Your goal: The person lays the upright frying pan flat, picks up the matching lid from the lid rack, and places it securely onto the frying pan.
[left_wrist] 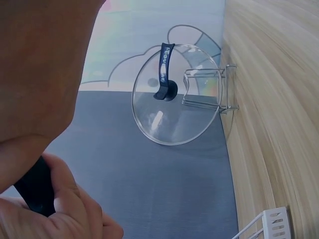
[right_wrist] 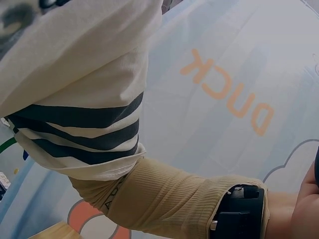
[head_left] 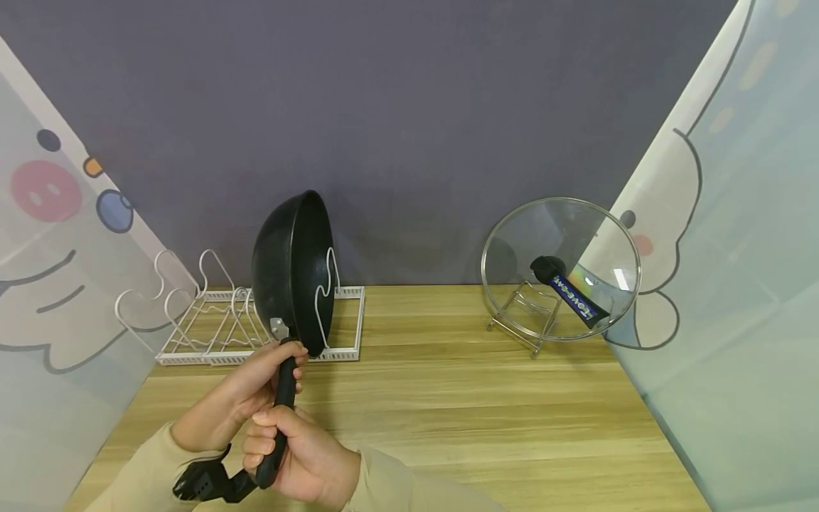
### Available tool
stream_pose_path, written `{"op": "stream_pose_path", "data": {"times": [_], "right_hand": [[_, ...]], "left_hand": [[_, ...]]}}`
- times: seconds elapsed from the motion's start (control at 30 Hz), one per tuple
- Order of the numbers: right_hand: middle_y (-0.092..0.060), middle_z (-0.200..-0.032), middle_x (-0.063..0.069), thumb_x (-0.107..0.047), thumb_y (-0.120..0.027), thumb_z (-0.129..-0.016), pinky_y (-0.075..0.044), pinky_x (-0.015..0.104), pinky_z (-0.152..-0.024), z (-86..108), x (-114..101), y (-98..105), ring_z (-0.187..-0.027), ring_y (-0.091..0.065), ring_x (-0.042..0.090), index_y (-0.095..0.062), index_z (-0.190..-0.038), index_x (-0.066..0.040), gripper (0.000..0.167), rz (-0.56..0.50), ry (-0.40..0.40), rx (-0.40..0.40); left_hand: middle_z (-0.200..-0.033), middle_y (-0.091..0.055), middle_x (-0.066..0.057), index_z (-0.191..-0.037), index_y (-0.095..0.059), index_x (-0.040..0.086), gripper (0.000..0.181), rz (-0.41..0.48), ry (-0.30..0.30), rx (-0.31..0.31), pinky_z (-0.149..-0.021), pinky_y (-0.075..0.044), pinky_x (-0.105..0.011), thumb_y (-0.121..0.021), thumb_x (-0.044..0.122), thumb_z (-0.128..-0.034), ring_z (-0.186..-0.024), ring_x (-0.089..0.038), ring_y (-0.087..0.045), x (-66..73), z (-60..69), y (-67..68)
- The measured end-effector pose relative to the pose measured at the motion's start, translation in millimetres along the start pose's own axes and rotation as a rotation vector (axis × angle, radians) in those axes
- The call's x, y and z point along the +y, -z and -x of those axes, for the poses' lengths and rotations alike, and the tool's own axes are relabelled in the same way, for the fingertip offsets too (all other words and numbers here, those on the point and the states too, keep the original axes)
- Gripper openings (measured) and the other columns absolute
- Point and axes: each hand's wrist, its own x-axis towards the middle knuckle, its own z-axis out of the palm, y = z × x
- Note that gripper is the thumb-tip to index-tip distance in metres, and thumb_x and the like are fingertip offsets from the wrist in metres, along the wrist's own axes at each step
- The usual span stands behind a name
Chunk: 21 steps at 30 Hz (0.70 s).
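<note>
A black wok (head_left: 275, 263) stands on its side in the right part of a white wire dish rack (head_left: 348, 353), its hollow facing right. Two wire loops of the rack rise in front of that hollow. My left hand (head_left: 271, 373) grips the black handle (head_left: 286, 387) close to the wok, thumb laid along the top. Farther down, near the handle's end, my right hand (head_left: 307, 455) holds it with curled fingers. The left wrist view shows fingers around a piece of the handle (left_wrist: 37, 186). Only a sliver of a hand (right_wrist: 306, 211) enters the right wrist view.
On the right, a glass lid (head_left: 512, 242) with a dark handle leans upright in a small metal stand (head_left: 518, 341). More wire loops (head_left: 169, 306) rise from the rack's left side. A grey wall (head_left: 409, 142) backs the wooden table (head_left: 448, 412); printed cartoon panels flank it.
</note>
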Motion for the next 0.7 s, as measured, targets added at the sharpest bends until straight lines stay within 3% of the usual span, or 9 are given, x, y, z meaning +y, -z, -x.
{"op": "stream_pose_path", "data": {"times": [0.7], "right_hand": [[-0.032, -0.057, -0.014, -0.009, -0.029, -0.093, -0.023, 0.014, -0.060, 3.0, 1.9, -1.1, -0.055, -0.027, 0.000, -0.039, -0.065, -0.022, 0.033, 0.013, 0.026, -0.032]], "left_hand": [[-0.069, -0.052, 0.006, -0.086, -0.050, 0.013, 0.014, -0.026, -0.035, -0.001, -0.058, -0.052, -0.017, -0.042, 0.011, -0.0980, -0.060, -0.001, -0.054, 1.1, 4.6, -3.6]]}}
